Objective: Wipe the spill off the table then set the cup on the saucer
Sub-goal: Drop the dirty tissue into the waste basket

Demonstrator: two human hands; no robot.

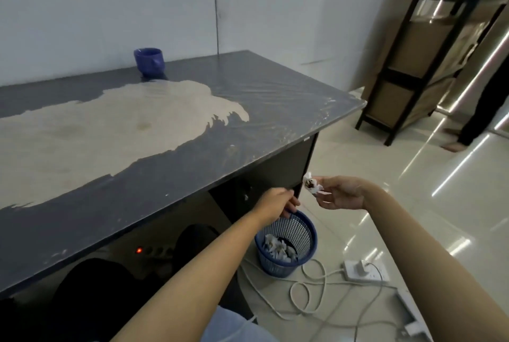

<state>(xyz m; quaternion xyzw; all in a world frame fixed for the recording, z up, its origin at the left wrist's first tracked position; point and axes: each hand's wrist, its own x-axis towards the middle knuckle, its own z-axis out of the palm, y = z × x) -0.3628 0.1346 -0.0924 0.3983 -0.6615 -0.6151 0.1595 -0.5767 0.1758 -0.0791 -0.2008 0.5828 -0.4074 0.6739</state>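
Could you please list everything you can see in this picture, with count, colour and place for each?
table: one, dark grey top with a large worn beige patch, left and centre
cup: one, blue, far edge of the table by the wall
waste basket: one, blue mesh, on the floor under the table's near corner, crumpled tissues inside
tissue wad: one, white with a brown stain, above and right of the basket
power strip: one, white, on the floor at right, with loose white cables
shelf unit: one, black frame, upper right
left hand: gripping the basket's rim
right hand: pinching the tissue wad
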